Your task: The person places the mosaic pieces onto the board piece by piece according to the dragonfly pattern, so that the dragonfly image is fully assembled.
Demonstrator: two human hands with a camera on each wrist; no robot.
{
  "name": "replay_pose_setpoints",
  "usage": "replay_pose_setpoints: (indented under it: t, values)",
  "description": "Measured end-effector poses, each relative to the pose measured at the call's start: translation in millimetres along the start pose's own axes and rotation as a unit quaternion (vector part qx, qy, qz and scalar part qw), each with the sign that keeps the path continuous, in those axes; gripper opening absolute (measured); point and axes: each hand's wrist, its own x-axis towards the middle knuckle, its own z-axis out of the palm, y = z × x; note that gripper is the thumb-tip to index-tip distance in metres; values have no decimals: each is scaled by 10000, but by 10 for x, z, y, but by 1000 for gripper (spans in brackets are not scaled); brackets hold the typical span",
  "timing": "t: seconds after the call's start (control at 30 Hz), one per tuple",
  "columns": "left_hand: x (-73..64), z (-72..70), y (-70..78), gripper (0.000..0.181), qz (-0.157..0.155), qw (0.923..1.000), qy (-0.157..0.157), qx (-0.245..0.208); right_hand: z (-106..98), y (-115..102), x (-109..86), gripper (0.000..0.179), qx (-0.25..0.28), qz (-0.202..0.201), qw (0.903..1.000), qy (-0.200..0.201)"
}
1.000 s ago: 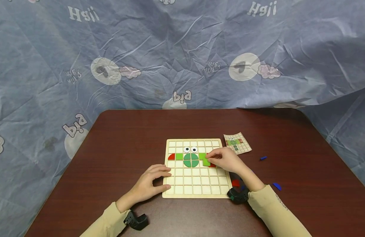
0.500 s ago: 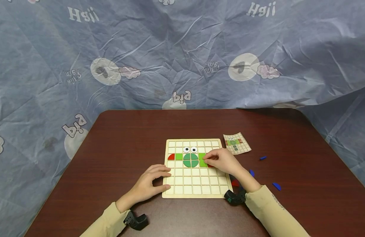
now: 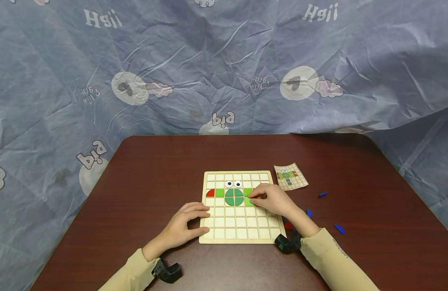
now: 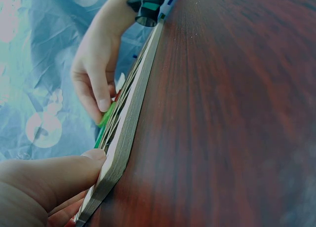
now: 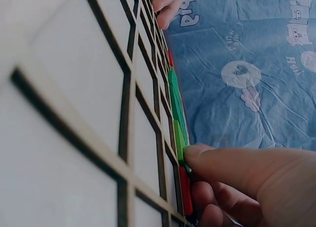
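A pale wooden grid board (image 3: 227, 222) lies on the table. On it are two round eyes (image 3: 233, 184), a dark green circle of quarter pieces (image 3: 234, 197), light green squares and a red quarter piece (image 3: 210, 193). My left hand (image 3: 184, 224) rests on the board's left edge, fingers relaxed and thumb (image 4: 74, 175) apart from them. My right hand (image 3: 273, 198) is over the board's right side, thumb and forefinger on a light green square tile (image 3: 249, 201) in a cell right of the circle. In the right wrist view, the thumb touches this tile (image 5: 178, 140), beside a red piece (image 5: 185, 190).
A pattern card (image 3: 291, 178) lies at the board's upper right. Blue pieces (image 3: 339, 229) are scattered right of the board, and a red piece (image 3: 288, 225) lies partly hidden by the right wrist. A patterned cloth (image 3: 173, 81) hangs behind the table.
My right hand has moved slightly left with the light green square tile, which was askew and now lies in line with its cell. My left hand stays put.
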Motion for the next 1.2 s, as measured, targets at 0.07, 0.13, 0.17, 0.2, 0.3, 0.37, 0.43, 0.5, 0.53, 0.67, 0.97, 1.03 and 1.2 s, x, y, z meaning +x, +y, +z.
replay_pose_setpoints:
  t: [0.07, 0.13, 0.17, 0.2, 0.3, 0.37, 0.43, 0.5, 0.53, 0.67, 0.97, 1.03, 1.2]
  values:
    - [0, 0, -1, 36, -3, 10000, 0, -2, 3, -2, 2, 9, 12, -35, 10000, -19]
    - [0, 1, -1, 36, 4, 10000, -3, 5, 4, -1, 0, 9, 55, -27, 10000, -49]
    - [-1, 0, 1, 36, -1, 10000, -7, 2, 6, -2, -1, 9, 76, 8, 10000, -57]
    - [-1, -1, 5, 36, -8, 10000, -12, -2, 5, -5, -4, 9, 96, 63, 9999, -66]
    - [-1, -4, 14, 36, -17, 10000, -26, 4, -14, -3, -12, 10, 170, 250, 9995, -120]
    - [0, -7, 21, 37, -33, 10000, -36, 1, -54, -11, -16, 11, 263, 379, 9988, -173]
    - [3, -7, 24, 37, -19, 10000, -35, 3, -121, -18, -26, 14, 364, 454, 9980, -231]
    - [4, -7, 25, 37, 3, 10000, -25, -8, -207, -25, -42, 17, 481, 542, 9970, -290]
    - [4, -7, 24, 37, 15, 10000, -20, -9, -251, -23, -53, 19, 521, 564, 9966, -301]
    - [4, -2, 14, 36, 73, 10000, 14, -3, -414, 29, -111, 23, 549, 576, 9963, -313]
    - [2, 5, 2, 36, 81, 10000, 8, -17, -685, 200, -283, 27, 381, 559, 9977, 86]
    - [2, 5, 4, 35, 68, 10000, 5, -29, -748, 229, -330, 28, 367, 586, 9975, 169]
    - [6, -1, 12, 35, 68, 10000, 14, -38, -902, 302, -471, 29, 267, 732, 9961, 409]
